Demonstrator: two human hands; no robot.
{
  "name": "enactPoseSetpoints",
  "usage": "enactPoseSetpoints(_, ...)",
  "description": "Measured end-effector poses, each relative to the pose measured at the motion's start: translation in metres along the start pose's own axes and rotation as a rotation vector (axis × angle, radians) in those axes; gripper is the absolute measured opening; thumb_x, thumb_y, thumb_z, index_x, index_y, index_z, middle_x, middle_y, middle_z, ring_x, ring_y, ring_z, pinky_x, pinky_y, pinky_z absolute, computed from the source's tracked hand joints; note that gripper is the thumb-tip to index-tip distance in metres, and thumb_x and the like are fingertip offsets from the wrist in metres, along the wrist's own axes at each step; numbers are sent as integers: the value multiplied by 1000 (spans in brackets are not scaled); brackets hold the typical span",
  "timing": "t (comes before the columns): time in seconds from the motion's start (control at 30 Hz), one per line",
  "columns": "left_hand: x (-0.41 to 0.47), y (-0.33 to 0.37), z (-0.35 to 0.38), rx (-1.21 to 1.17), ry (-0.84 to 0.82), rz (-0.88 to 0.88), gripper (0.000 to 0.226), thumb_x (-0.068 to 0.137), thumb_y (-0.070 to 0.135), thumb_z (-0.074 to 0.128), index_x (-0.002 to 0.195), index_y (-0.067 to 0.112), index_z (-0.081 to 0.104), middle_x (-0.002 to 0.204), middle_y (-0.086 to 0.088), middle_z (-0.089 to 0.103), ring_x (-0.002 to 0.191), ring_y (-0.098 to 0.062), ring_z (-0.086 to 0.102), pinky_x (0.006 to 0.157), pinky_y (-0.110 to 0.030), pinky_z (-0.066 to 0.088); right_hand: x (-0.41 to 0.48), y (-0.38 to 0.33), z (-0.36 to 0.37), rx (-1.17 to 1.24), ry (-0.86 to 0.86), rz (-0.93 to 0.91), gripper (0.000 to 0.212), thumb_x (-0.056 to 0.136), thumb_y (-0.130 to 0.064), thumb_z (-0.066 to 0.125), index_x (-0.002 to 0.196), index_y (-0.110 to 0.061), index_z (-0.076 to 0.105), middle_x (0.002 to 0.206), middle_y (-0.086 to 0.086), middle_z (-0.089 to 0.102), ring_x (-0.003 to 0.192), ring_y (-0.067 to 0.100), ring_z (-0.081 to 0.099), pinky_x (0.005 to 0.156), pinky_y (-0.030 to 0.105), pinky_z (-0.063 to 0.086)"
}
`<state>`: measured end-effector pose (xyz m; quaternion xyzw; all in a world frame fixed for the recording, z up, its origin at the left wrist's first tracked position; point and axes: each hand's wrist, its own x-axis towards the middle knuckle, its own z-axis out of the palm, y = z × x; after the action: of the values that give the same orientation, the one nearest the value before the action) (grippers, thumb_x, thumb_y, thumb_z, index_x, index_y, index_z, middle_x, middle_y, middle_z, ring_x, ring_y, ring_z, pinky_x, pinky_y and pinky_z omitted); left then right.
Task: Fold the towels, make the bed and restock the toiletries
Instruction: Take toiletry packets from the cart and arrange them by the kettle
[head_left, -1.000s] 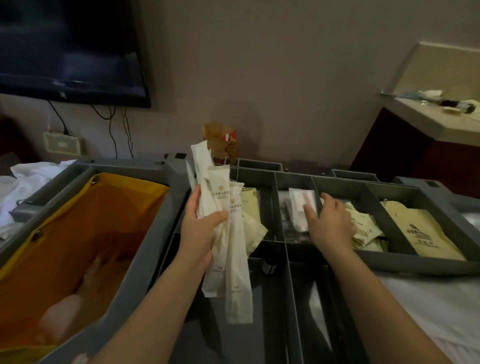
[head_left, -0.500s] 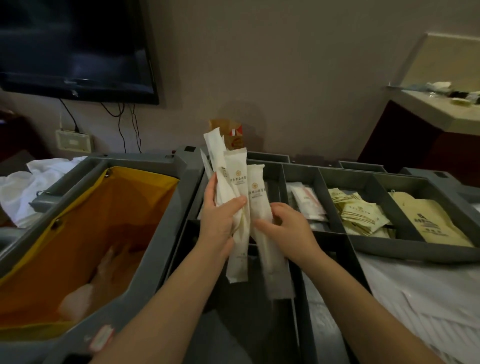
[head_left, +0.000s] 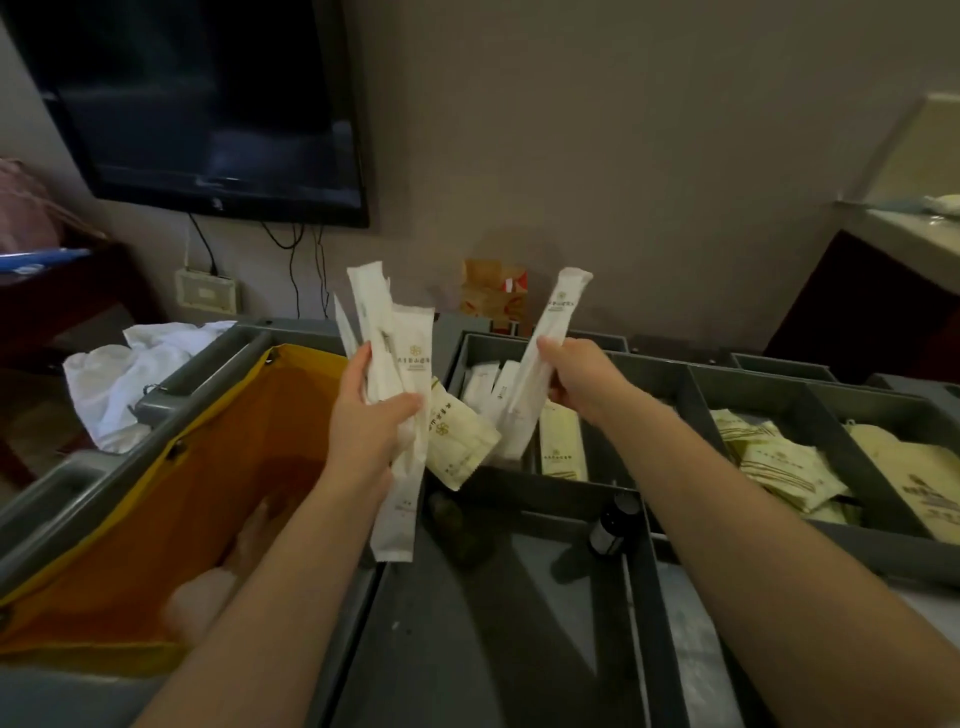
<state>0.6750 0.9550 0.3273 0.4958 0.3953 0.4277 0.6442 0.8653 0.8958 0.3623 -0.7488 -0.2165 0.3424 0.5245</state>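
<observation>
1. My right hand (head_left: 579, 382) now holds one long white sachet (head_left: 558, 317) tilted at 1 o'clock, well apart from the bundle. Half a second ago it pinched that sachet right beside the bundle, and a second ago it was down in a slot farther right.
2. My left hand (head_left: 371, 426) keeps its grip. Its fingers (head_left: 358, 364) and thumb curl round several sachets (head_left: 402, 364) standing upright at 11 o'clock, near the left edge of the tray (head_left: 698, 410).
3. My right fingers wrap the single sachet's lower half. Its bottom end reaches down toward the slot at 12 o'clock, where more white sachets lie.
4. I judge this to be sorting stock for the toiletries restock, with one sachet split off from the rest. Whether it is going back into the slot or being counted out, I cannot tell.
5. The towels (head_left: 140, 374) lie crumpled at 9 o'clock beyond the cart, not yet folded. The bed is not in view.
6. Hard to make out:
   - A cream packet (head_left: 457, 441) sits just behind my left thumb, and I cannot tell whether I hold it or it leans in the slot.
   - The number of sachets in the bundle is unclear, and the print is too small to read.
   - The yellow bag (head_left: 208, 467) at 8 o'clock holds pale, blurred shapes.
   - A dark bottle (head_left: 613, 525) stands at 5 o'clock with an unreadable label.
   - My right forearm covers part of the tray.
</observation>
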Motion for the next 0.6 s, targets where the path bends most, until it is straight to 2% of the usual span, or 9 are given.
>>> enactPoseSetpoints(0.07, 1, -6, -3, -41, -8, -27, 77, 83, -8, 61, 142, 35, 35, 133, 0, 51, 114, -23, 54, 82, -45, 55, 15, 4, 17, -193, -27, -14, 37, 98, -28, 49, 128, -8, 51, 110, 10, 63, 103, 26, 62, 91, 39, 52)
enactPoseSetpoints(0.13, 3, -6, -2, -85, -15, -36, 76, 82, -9, 60, 141, 33, 36, 131, -1, 52, 112, -24, 55, 82, -44, 55, 25, 14, 30, -505, -5, -75, 46, 96, -29, 53, 136, -8, 43, 125, 13, 58, 113, 30, 57, 94, 38, 49)
enactPoseSetpoints(0.23, 6, -4, 0, -95, -35, -7, 77, 82, -9, 61, 141, 33, 36, 131, -2, 52, 116, -25, 53, 88, -49, 53, 26, 34, 36, -959, 102, -273, 61, 90, -29, 63, 142, -21, 34, 139, 10, 46, 127, 32, 43, 98, 43, 40)
enactPoseSetpoints(0.3, 5, -5, 3, -74, -51, -14, 77, 82, -9, 60, 142, 33, 35, 131, -1, 51, 115, -24, 53, 86, -47, 54, 23, 42, 35, -1252, 71, -339, 44, 90, -32, 60, 132, -26, 49, 138, 5, 46, 130, 30, 36, 106, 49, 31)
enactPoseSetpoints(0.37, 3, -6, 7, -75, -70, -41, 77, 82, -8, 61, 141, 34, 36, 131, -1, 52, 113, -24, 54, 85, -46, 54, 20, 45, 33, -1390, 2, -229, 32, 92, -33, 54, 121, -22, 59, 135, 6, 49, 131, 29, 34, 108, 50, 24)
enactPoseSetpoints(0.4, 2, -7, 9, -78, -77, -60, 76, 82, -8, 61, 141, 35, 36, 131, -1, 52, 113, -25, 55, 85, -47, 54, 17, 45, 31, -1371, -2, -195, 31, 93, -35, 50, 119, -21, 60, 134, 6, 50, 130, 28, 36, 107, 49, 24)
enactPoseSetpoints(0.47, 0, -8, 12, -78, -85, -84, 76, 82, -7, 62, 140, 36, 37, 131, -2, 52, 114, -26, 54, 87, -51, 53, 8, 41, 26, -1197, 103, -294, 32, 97, -37, 43, 120, -22, 60, 131, 3, 52, 124, 26, 42, 103, 46, 30)
enactPoseSetpoints(0.53, -2, -10, 15, -76, -88, -84, 77, 82, -6, 63, 140, 36, 37, 132, -2, 52, 116, -27, 54, 88, -53, 52, -10, 36, 21, -844, 215, -442, 31, 100, -35, 40, 121, -24, 59, 126, -2, 55, 119, 22, 48, 100, 42, 37)
enactPoseSetpoints(0.6, -4, -10, 17, -100, -90, -81, 78, 82, -5, 64, 141, 36, 35, 133, -2, 52, 116, -27, 54, 87, -51, 53, -36, 31, 19, -447, 128, -440, 23, 98, -36, 45, 112, -26, 61, 108, -6, 61, 102, 15, 56, 83, 32, 48)
